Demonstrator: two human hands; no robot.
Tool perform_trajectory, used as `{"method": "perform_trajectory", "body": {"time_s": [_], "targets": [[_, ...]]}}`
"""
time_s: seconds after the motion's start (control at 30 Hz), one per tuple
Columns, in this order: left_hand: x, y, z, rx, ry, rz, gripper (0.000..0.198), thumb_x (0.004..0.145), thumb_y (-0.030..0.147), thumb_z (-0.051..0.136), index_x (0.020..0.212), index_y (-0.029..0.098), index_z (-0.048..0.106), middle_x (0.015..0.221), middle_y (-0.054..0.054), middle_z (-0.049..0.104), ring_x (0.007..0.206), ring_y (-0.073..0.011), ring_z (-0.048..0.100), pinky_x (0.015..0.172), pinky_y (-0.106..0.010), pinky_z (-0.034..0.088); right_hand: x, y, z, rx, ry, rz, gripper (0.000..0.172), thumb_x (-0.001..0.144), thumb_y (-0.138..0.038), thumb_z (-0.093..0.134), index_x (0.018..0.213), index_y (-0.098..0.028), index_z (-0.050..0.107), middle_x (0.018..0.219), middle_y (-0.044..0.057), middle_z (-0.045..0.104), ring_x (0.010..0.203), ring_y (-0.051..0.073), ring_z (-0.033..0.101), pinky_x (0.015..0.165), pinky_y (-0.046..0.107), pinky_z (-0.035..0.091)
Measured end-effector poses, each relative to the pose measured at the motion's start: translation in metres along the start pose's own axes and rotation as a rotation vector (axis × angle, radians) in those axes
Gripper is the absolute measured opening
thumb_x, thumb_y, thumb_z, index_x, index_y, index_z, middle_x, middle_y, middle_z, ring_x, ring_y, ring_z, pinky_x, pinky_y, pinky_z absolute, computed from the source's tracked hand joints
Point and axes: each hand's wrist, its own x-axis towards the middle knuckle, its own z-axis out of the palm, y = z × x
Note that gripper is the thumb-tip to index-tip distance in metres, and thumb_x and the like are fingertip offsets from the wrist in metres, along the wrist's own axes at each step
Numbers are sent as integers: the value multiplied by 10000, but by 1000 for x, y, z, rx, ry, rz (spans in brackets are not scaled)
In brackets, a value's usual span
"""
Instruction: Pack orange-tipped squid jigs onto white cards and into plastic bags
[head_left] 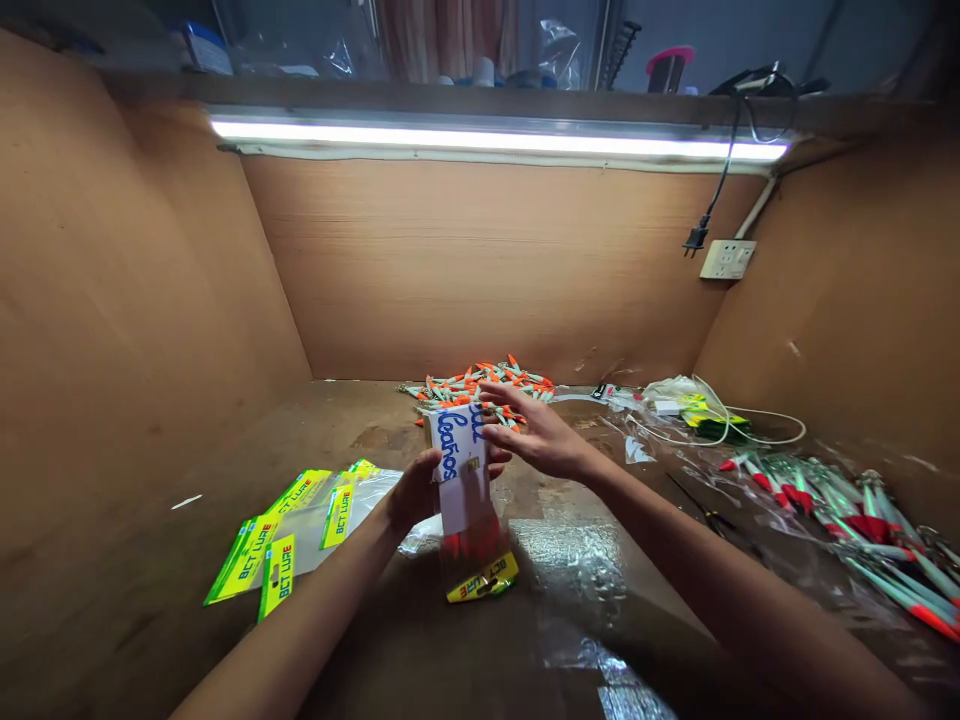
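A clear plastic lure bag is in my left hand, thumb at its left edge and fingertips showing past its right edge. Its yellow BCT LURE header points down towards me. A white card with blue handwriting fills the bag's far part, and orange shows through the plastic below it. My right hand hovers at the bag's upper right, its fingers stretched out and apart; whether the fingertips touch the bag, I cannot tell. Behind both hands lies a pile of orange-tipped pale lures.
Several flat BCT LURE bags overlap on the table at left. Red-and-pale lures lie in plastic at right. A white cable loops near crumpled bags. A black plug hangs by the wall socket. Tape strips cover part of the tabletop.
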Motion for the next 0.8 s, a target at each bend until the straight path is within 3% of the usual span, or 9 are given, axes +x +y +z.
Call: {"method": "perform_trajectory", "body": {"time_s": [0.1,0.17,0.3,0.6,0.8], "targets": [[-3,-9,-6,-41,-45,-5,812,752,664,710,1320,97,584,1345,-213,607,1350,-389,465,1168,-529,251,34,10,11,162,-210,99,557,791,-373,773,1302,-214,618,1170,77,690,1028,216,657,856,338,548],[-5,-10,-7,-64,-56,2,944,698,749,698,1346,74,567,1369,-241,578,1370,-407,432,1170,-534,246,44,16,15,226,-266,155,479,768,-393,785,1184,-173,693,1002,56,728,897,203,679,786,316,549],[-6,-9,-7,-131,-36,-12,1044,690,807,636,1404,56,509,1446,-260,497,1398,-405,391,1180,-532,232,46,20,15,236,-191,147,425,799,-424,751,1134,-164,717,1000,59,732,887,200,676,787,313,538],[-4,-13,-10,-194,-42,-38,1012,712,790,636,1388,46,520,1441,-269,498,1362,-409,438,1163,-552,252,43,25,15,196,-143,168,450,788,-441,756,1142,-166,720,979,69,732,831,185,661,719,296,528],[-6,-20,-14,-195,-20,-50,934,748,755,640,1396,94,519,1442,-249,506,1392,-417,395,1150,-568,260,38,30,10,192,-98,189,441,770,-429,773,1115,-158,733,929,56,731,762,170,645,654,268,499]]}}
